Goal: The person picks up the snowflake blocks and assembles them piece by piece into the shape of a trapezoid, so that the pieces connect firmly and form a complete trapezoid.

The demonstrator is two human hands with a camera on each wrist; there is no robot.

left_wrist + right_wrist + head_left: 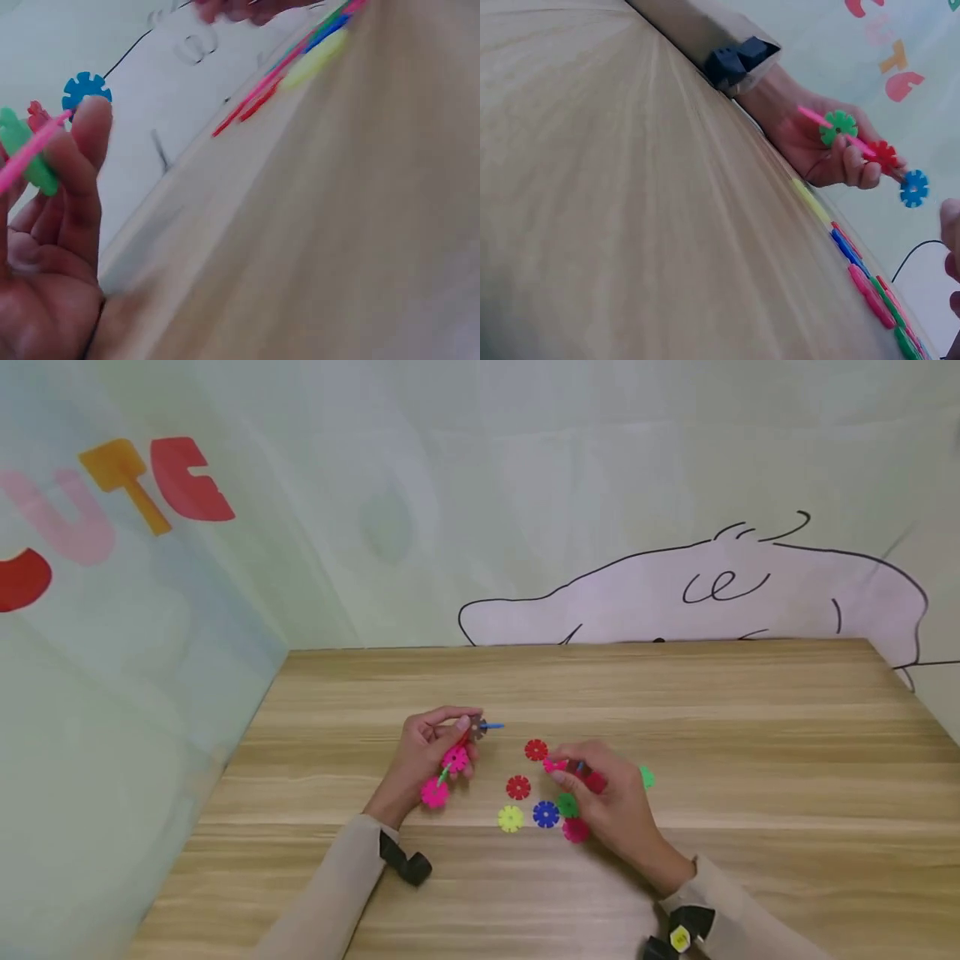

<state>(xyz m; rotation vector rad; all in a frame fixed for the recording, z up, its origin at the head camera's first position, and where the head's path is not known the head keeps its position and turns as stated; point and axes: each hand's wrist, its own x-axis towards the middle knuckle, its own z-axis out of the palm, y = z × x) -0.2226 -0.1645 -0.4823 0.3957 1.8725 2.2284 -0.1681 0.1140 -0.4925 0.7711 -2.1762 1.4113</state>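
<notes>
My left hand holds a chain of interlocked notched plastic discs, pinching it near a brown disc. A blue disc sticks out at the chain's far end. Down the chain are a red disc, a pink disc, a green disc and another pink disc. To the right, my right hand pinches a pink disc between thumb and fingers. Dark and red pieces show at its palm; whether they are joined to the pink one, I cannot tell.
Loose discs lie between and under the hands on the wooden table: two red discs, a yellow disc, a blue disc, a green disc and a crimson disc. Another green disc lies beyond the right hand.
</notes>
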